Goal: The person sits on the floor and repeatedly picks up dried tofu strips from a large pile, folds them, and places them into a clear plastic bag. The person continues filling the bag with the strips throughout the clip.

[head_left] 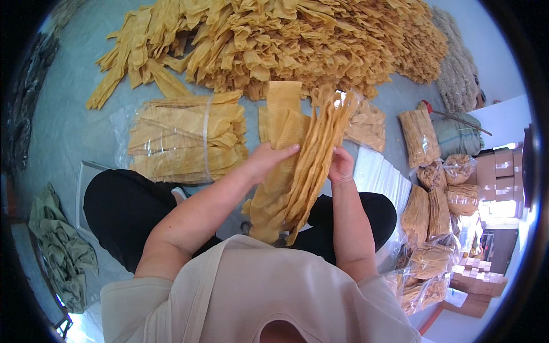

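Note:
Between my knees I hold a bundle of long, flat, yellow-brown dried strips (306,166) with wavy edges, standing roughly upright. My left hand (271,159) grips it from the left, its thumb lying across the flat face of a strip. On the other side my right hand (341,164) is closed on the right edge of the bundle; some of its fingers are hidden. To the left lies a bundle of similar strips (177,137) in clear plastic, with a pale band around it. Just beyond my right hand is a wrapped bundle (366,124).
A large heap of the same strips (297,40) spreads across the floor ahead. White plastic bags (380,174) lie stacked by my right knee. Several filled clear bags (429,208) line the right side, with cardboard boxes (503,174) behind. Green cloth (60,246) lies at the left.

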A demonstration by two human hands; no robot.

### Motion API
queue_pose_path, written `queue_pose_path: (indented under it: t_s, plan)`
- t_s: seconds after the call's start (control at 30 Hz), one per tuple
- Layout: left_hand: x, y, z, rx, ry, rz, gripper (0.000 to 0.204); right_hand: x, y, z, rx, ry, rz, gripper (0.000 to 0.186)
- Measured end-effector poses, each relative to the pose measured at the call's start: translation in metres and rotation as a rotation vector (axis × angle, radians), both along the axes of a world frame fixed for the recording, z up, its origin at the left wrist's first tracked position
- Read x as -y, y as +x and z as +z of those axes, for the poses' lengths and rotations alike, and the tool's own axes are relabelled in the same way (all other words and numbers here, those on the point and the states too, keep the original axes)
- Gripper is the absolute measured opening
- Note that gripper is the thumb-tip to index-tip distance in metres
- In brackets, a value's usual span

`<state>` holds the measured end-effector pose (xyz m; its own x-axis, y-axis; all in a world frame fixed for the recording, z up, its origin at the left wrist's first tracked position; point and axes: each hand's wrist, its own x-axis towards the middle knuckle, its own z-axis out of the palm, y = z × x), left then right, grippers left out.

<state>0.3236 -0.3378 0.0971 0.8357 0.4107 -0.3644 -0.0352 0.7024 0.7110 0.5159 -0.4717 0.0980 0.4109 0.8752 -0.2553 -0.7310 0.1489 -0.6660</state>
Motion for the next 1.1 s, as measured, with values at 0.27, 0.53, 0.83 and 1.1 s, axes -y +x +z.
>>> queue_pose_path:
  t_s: [0.27,0.53,0.83,1.1]
  plan:
    - [-0.007,0.001,-0.002,-0.128,0.011,0.235,0.045,-0.017,-0.014,0.015,0.203,-0.323,0.201,0.057]
    - [-0.034,0.014,-0.058,-0.394,0.324,0.306,0.062,-0.028,-0.032,0.016,0.327,-0.292,0.077,0.051]
    - [-0.056,0.018,-0.061,-0.385,0.095,0.281,0.067,-0.054,-0.044,0.019,0.509,-0.406,0.337,0.046]
    - [-0.043,0.024,-0.107,-0.412,-0.027,0.246,0.063,-0.055,-0.062,-0.048,0.674,-0.445,0.082,0.057]
